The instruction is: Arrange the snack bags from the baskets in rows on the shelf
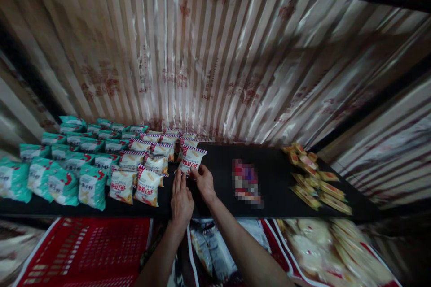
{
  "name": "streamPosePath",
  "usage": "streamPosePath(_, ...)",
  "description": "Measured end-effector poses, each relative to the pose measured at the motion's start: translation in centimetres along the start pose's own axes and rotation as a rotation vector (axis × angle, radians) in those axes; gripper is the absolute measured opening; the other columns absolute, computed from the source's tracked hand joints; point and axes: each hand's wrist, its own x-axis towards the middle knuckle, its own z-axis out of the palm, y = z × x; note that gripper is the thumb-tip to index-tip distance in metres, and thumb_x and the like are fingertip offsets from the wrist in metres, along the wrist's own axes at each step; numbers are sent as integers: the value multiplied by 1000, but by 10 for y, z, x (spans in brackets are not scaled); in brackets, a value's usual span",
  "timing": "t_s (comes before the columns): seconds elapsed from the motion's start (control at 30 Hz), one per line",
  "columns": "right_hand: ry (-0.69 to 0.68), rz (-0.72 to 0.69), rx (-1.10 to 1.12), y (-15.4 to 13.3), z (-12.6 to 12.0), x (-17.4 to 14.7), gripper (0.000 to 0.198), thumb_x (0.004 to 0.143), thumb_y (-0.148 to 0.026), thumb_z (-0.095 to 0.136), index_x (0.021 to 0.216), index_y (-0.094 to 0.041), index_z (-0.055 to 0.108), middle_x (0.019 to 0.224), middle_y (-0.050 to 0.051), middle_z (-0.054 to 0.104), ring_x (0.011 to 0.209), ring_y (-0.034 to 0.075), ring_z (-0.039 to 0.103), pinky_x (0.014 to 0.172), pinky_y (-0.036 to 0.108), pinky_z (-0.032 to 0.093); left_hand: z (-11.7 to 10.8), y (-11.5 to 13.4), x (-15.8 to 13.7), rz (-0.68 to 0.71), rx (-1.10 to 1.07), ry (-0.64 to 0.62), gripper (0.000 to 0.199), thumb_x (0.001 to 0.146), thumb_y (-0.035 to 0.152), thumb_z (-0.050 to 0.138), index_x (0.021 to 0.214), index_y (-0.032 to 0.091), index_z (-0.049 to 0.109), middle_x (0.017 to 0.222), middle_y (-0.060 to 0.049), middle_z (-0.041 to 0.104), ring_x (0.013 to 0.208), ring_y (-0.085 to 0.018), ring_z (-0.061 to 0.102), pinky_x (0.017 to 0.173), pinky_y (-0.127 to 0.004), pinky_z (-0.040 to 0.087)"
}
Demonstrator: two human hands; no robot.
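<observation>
A white snack bag (191,159) with a red-and-blue striped top edge stands upright on the black shelf, at the front of a short row of the same bags. My right hand (204,182) pinches its lower right corner between thumb and fingers. With fingers stretched out, my left hand (182,199) lies against the shelf and its fingertips reach the bag's lower left edge. Just left of it are more white snack bags (147,187) in rows, the front ones facing me. The base of the pinched bag is partly hidden by my fingers.
Teal snack bags (92,187) fill the shelf's left end. Right of my hands lie a blurred-out red packet (247,184) and a pile of small yellow packets (308,175). Below the shelf (215,206) are a red basket (90,251) and baskets holding packaged goods. Corrugated sheeting (215,54) stands behind.
</observation>
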Motion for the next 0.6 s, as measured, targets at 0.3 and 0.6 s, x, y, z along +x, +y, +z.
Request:
streamPosePath(0.3, 11, -2, -85, 8, 14, 15, 40, 73, -43, 62, 103, -17, 64, 96, 8, 72, 82, 23, 66, 75, 34, 52, 11, -15, 13, -37, 5, -37, 51, 82, 10, 35, 133, 10, 43, 145, -11, 37, 136, -20, 28, 111, -37, 30)
streamPosePath(0.6, 2, -23, -231, 7, 18, 10, 39, 73, -42, 62, 102, -17, 64, 93, 8, 71, 79, 22, 65, 72, 32, 50, 11, -16, 17, -105, 29, -66, 51, 82, 12, 37, 132, 6, 44, 143, -15, 39, 134, -24, 33, 110, -40, 32)
